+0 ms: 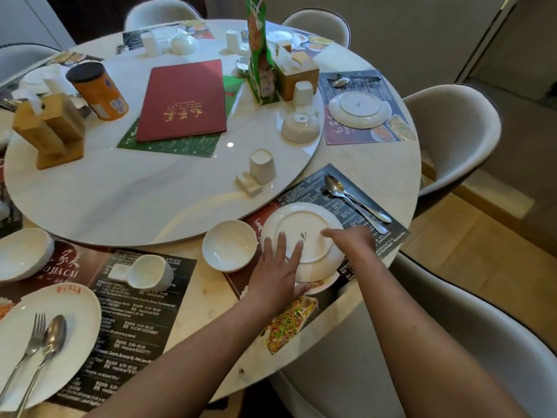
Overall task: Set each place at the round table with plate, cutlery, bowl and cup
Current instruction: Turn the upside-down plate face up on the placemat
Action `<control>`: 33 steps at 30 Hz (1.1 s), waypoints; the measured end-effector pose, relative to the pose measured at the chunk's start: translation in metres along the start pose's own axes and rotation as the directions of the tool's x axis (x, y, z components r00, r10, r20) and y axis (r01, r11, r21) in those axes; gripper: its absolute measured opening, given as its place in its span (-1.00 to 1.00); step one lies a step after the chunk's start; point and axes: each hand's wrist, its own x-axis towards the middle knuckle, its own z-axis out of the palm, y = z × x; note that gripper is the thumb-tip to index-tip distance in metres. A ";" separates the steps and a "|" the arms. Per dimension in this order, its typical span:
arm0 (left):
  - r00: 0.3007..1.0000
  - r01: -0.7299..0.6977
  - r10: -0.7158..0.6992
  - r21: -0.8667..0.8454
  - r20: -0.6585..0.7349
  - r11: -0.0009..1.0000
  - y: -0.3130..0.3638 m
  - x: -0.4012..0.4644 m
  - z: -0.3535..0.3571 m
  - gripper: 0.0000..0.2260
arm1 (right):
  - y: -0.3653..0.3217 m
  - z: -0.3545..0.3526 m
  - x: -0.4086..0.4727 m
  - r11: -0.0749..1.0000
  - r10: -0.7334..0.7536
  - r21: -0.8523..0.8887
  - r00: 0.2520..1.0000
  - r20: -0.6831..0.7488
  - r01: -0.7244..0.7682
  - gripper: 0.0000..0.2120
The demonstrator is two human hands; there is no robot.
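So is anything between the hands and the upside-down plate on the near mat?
Nothing visible. The left hand lies flat on the plate and the right hand touches its right rim. The bowl sits just left of it, the spoon farther right.

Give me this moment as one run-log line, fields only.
step: turning plate | plate: upside down on placemat | left hand: on near rim | right hand: on right rim | bowl: upright, left of plate
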 end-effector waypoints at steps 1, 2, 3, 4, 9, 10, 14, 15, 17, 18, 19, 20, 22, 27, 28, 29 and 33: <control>1.000 -0.006 0.006 -0.002 -0.005 1.000 0.000 -0.001 0.000 -0.15 | -0.002 -0.003 0.005 0.999 0.021 0.025 0.999 0.030 -0.022 -0.14; 1.000 -0.010 0.010 -0.007 -0.008 1.000 0.000 -0.002 0.000 -0.15 | -0.002 -0.004 0.009 0.998 0.034 0.047 0.998 0.051 -0.036 -0.08; 1.000 -0.011 0.011 -0.012 -0.012 1.000 0.000 -0.002 0.000 -0.16 | -0.003 -0.005 0.010 0.997 0.043 0.054 0.997 0.070 -0.046 -0.03; 1.000 -0.012 0.011 -0.014 -0.014 1.000 0.001 -0.002 -0.001 -0.16 | -0.003 -0.006 0.010 0.997 0.044 0.054 0.995 0.085 -0.049 0.00; 0.999 -0.028 0.028 -0.010 -0.016 1.000 0.002 -0.008 -0.004 -0.15 | 0.001 -0.013 0.015 0.990 0.066 0.113 0.982 0.175 -0.087 -0.03; 0.999 -0.033 0.032 -0.012 -0.024 0.999 0.001 -0.010 -0.005 -0.14 | 0.001 -0.016 0.012 0.983 0.069 0.151 0.974 0.215 -0.103 -0.07; 0.997 -0.059 0.056 -0.045 -0.055 0.997 0.004 -0.019 -0.012 -0.22 | 0.007 -0.022 -0.004 0.941 0.061 0.304 0.958 0.280 -0.149 -0.20; 0.996 -0.067 0.063 -0.052 -0.070 0.996 0.006 -0.022 -0.015 -0.25 | 0.009 -0.024 -0.009 0.935 0.048 0.328 0.966 0.253 -0.132 -0.20; 0.991 -0.088 0.081 -0.061 -0.111 0.994 0.011 -0.029 -0.021 -0.29 | 0.013 -0.028 -0.022 0.925 0.029 0.365 0.977 0.210 -0.105 -0.20; 0.988 -0.096 0.087 -0.067 -0.127 0.993 0.013 -0.033 -0.024 -0.31 | 0.014 -0.032 -0.030 0.917 0.015 0.387 0.980 0.200 -0.093 -0.24; 0.985 -0.097 0.085 -0.079 -0.147 0.992 0.015 -0.038 -0.028 -0.32 | 0.014 -0.037 -0.040 0.911 -0.003 0.406 0.983 0.184 -0.074 -0.30; 0.982 -0.098 0.080 -0.097 -0.173 0.990 0.016 -0.042 -0.032 -0.33 | 0.015 -0.041 -0.049 0.905 -0.030 0.423 0.985 0.169 -0.045 -0.36; 0.969 -0.104 0.070 -0.134 -0.238 0.985 0.015 -0.050 -0.042 -0.37 | 0.017 -0.049 -0.066 0.889 -0.079 0.458 0.986 0.147 0.003 -0.45; 0.889 -0.105 -0.100 -0.413 -0.446 0.904 0.016 -0.068 -0.073 -0.64 | 0.042 -0.056 -0.103 0.796 -0.170 0.600 0.980 0.101 0.076 -0.46; 0.892 -0.079 -0.150 -0.473 -0.427 0.877 0.017 -0.069 -0.076 -0.68 | 0.049 -0.055 -0.106 0.788 -0.158 0.611 0.983 0.089 0.072 -0.42; 0.903 -0.047 -0.190 -0.529 -0.385 0.847 0.017 -0.069 -0.078 -0.70 | 0.058 -0.053 -0.108 0.790 -0.130 0.611 0.988 0.081 0.053 -0.40; 0.926 0.106 -0.372 -0.904 -0.062 0.414 0.015 -0.068 -0.074 -0.72 | 0.083 -0.045 -0.109 0.864 -0.002 0.498 0.988 0.156 -0.076 -0.42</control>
